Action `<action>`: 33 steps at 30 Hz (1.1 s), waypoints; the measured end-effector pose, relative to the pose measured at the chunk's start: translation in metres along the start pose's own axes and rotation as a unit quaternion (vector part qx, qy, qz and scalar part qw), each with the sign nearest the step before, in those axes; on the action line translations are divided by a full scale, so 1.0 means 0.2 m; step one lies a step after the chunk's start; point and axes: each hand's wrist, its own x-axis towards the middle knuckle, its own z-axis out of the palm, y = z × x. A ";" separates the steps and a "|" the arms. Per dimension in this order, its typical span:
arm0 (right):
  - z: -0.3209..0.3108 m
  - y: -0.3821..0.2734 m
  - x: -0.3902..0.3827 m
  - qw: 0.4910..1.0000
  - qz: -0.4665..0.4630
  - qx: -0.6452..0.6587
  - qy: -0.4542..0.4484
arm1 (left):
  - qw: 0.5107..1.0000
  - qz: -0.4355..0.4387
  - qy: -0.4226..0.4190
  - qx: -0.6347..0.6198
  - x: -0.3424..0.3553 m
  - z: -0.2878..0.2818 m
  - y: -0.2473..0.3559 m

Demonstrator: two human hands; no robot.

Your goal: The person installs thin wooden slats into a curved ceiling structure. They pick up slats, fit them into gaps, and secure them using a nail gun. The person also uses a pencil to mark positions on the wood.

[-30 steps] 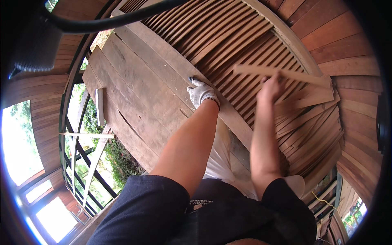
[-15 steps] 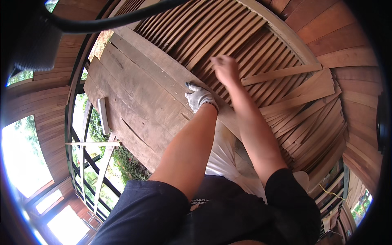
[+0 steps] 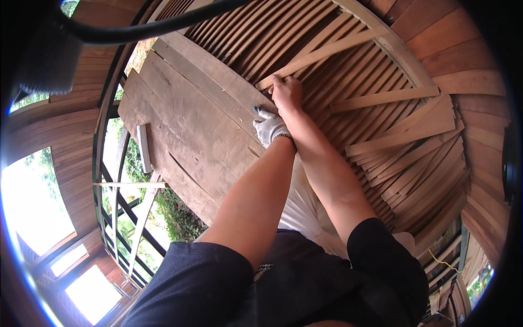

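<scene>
My left hand (image 3: pixel 270 126), in a pale glove with dark fingertips, rests on the long wooden board (image 3: pixel 229 82) with fingers apart and slightly bent. Just above it, my bare right hand (image 3: pixel 286 94) is closed on the near end of a light wooden slat (image 3: pixel 338 48), which lies diagonally over rows of dark, evenly spaced louvre slats (image 3: pixel 229 38). More loose slats (image 3: pixel 403 136) lie piled at the right of the louvres, one (image 3: pixel 384 98) crossing above the pile. My forearms nearly meet at the left wrist.
A broad plank surface (image 3: pixel 185 125) carries a short batten (image 3: pixel 144 147) at its left edge. Beyond are dark lattice bars (image 3: pixel 128 210), plants (image 3: pixel 180 218) and bright wall openings (image 3: pixel 38 196). Reddish plank walls (image 3: pixel 479 141) curve round the right. A yellow cord (image 3: pixel 441 261) hangs at lower right.
My right hand let go of one slat on the right pile, moved left and took hold of another, whose far end has shifted right. My left hand has stayed on the board.
</scene>
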 end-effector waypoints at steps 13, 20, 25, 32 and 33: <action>-0.65 0.00 0.03 0.984 0.057 -0.057 0.159 | 0.999 -0.011 -0.035 -0.023 -0.11 -0.10 0.08; -0.44 -0.23 0.11 0.926 -0.054 -0.227 0.297 | 1.000 0.014 -0.004 -0.024 -0.07 -0.09 0.06; -0.43 -0.16 0.01 0.851 -0.292 -0.402 0.170 | 1.000 0.001 0.007 -0.023 -0.05 -0.10 0.06; -0.29 -0.20 0.23 0.603 -0.461 -0.616 -0.212 | 1.000 0.007 0.006 -0.018 -0.06 -0.08 0.06; -0.28 -0.22 0.24 0.578 -0.427 -0.644 -0.265 | 1.000 0.002 0.001 -0.014 -0.07 -0.09 0.06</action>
